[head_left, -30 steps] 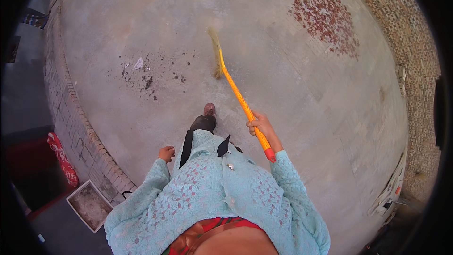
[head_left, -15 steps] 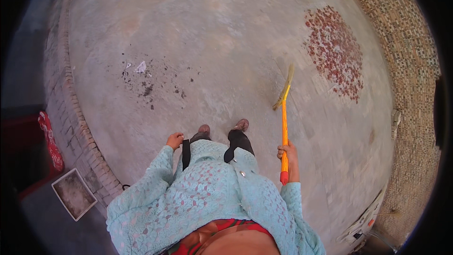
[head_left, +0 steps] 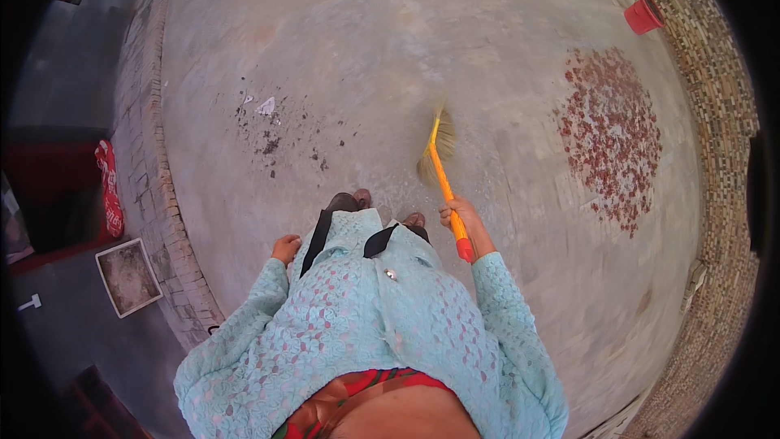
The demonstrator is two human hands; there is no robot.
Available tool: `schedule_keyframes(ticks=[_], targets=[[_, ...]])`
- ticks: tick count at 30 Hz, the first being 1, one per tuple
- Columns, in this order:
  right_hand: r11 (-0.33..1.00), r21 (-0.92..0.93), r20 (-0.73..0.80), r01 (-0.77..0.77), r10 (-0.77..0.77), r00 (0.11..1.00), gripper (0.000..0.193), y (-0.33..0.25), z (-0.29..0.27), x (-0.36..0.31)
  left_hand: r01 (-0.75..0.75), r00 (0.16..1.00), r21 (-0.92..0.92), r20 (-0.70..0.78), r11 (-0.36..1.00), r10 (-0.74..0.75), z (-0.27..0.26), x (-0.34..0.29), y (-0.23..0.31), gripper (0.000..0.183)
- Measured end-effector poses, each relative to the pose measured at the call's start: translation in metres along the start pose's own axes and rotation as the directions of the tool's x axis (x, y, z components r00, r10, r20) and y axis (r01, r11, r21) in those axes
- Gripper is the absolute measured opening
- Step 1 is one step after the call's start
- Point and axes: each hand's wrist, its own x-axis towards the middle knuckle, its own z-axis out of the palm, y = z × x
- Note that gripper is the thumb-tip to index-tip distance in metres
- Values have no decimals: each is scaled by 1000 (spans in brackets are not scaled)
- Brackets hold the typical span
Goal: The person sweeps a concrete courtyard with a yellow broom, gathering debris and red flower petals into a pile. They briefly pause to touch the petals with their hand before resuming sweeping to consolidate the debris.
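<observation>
— What are your hands doing?
— My right hand is clamped on the orange broom, bristles on the concrete floor ahead of my feet. My left hand hangs loosely curled, holding nothing.
— Any containers?
— A red bucket by the brick edge; its contents I cannot tell.
</observation>
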Motion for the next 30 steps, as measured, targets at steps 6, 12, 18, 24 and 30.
schedule_keyframes(ticks=[6,12,18,24,30], targets=[[999,-37,249,25,-15,968,44,-79,66,35,-85,996,-30,16,996,85,31,32,23,31],[974,-177,189,142,-108,976,64,-134,122,31,211,970,-227,166,951,-176,52,101,89,35],[974,-147,-5,174,-177,984,57,-167,143,69,-75,972,-228,201,971,122,58,145,224,35],[977,207,41,51,-61,997,18,-185,138,135,-321,830,-323,357,890,429,83,100,389,38],[1000,25,35,16,-16,999,11,-187,153,140,-241,752,-429,484,870,447,114,18,491,47]])
